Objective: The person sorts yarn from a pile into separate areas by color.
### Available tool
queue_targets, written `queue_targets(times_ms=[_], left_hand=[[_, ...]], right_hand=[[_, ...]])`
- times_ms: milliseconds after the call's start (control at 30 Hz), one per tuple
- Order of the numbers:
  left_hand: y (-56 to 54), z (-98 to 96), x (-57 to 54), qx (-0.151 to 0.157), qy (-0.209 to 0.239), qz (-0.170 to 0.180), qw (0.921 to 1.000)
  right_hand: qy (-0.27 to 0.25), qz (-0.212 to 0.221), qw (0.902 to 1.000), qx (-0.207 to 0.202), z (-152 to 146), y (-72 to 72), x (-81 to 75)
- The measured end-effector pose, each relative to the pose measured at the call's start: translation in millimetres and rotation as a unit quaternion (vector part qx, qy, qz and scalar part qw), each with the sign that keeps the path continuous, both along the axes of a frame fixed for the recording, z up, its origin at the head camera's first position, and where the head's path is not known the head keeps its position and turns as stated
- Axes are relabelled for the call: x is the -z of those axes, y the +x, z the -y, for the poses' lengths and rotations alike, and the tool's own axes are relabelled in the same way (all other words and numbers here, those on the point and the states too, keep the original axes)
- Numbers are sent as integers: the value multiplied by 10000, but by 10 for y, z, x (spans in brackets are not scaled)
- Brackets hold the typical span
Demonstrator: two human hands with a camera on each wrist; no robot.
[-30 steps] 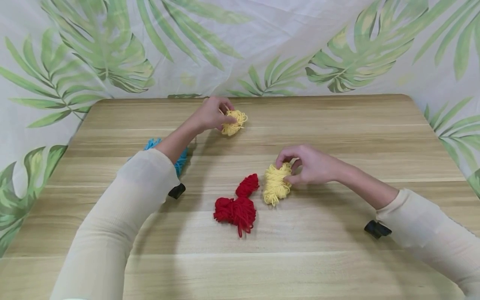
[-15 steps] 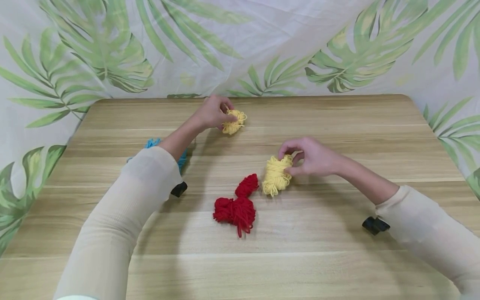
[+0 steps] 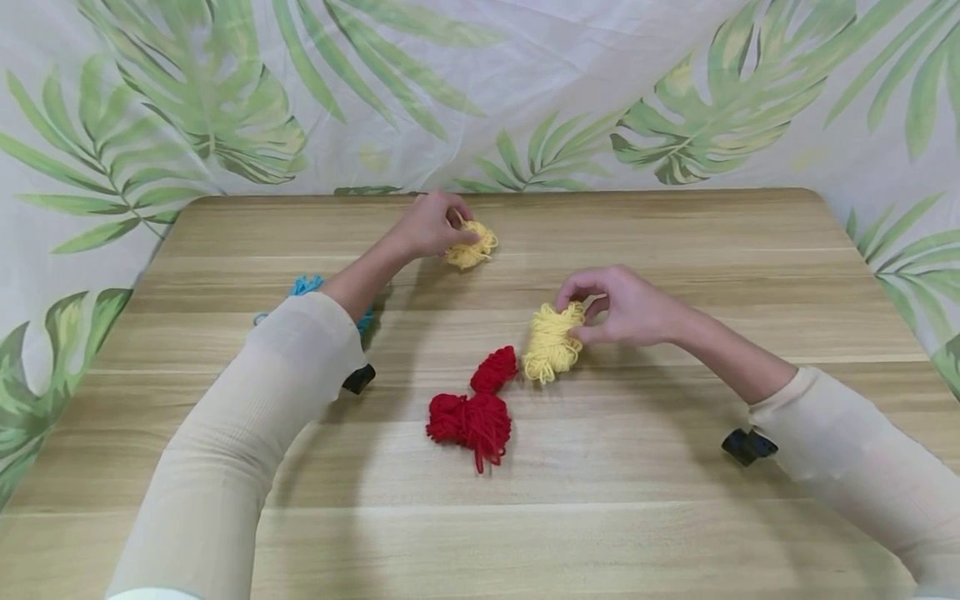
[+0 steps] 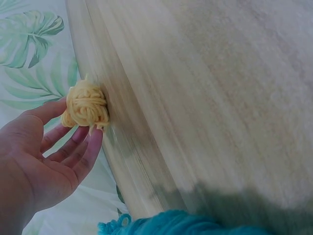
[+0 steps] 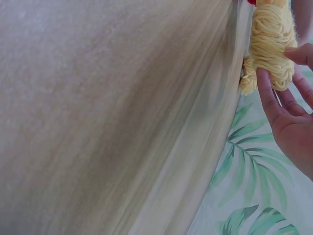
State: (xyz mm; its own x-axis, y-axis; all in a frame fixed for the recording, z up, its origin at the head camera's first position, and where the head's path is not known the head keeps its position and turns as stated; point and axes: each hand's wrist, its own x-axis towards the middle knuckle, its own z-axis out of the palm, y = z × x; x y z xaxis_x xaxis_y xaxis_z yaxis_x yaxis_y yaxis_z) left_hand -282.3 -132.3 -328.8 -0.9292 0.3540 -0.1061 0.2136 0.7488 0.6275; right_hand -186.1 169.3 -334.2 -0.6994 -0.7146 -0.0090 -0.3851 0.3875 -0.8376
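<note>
The wooden table [image 3: 600,542] spans the work area. The left arm [image 3: 217,442], sleeved to the forearm, extends diagonally toward the far edge; the right arm [image 3: 862,475], likewise sleeved, angles inward from the near right corner. The right hand [image 3: 626,308] is set with thumb opposed to curved fingers; the left hand [image 3: 435,225] is set likewise. The larger yellow yarn bundle [image 3: 551,342], near table centre beside the red yarn [image 3: 480,425], is gripped by the right. The smaller yellow yarn bundle [image 3: 476,250], near the far edge, is gripped by the left.
</note>
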Motion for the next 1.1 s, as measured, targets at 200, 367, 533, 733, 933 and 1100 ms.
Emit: queue_targets(times_ms=[200,367,533,733,933,1100], left_hand=[[16,2,-5,65,-94,-159,9998],[26,1,-17,103,-137,-211,9996],[51,7,-47,134,-114,-230,9996],[83,25,-67,166,-16,-239,9996],[105,39,-80,108,158,-79,9998],[124,53,-94,121,269,32,9996]], right_hand=[[-59,-40,10000,37,8,-13,-11],[-86,-58,9999,70,21,-27,-25],[-114,-124,9998,130,34,-48,-42],[-156,-287,9991,261,47,-104,-46],[-188,-296,9982,481,60,-179,-36],[-121,-228,9977,633,67,-241,-29]])
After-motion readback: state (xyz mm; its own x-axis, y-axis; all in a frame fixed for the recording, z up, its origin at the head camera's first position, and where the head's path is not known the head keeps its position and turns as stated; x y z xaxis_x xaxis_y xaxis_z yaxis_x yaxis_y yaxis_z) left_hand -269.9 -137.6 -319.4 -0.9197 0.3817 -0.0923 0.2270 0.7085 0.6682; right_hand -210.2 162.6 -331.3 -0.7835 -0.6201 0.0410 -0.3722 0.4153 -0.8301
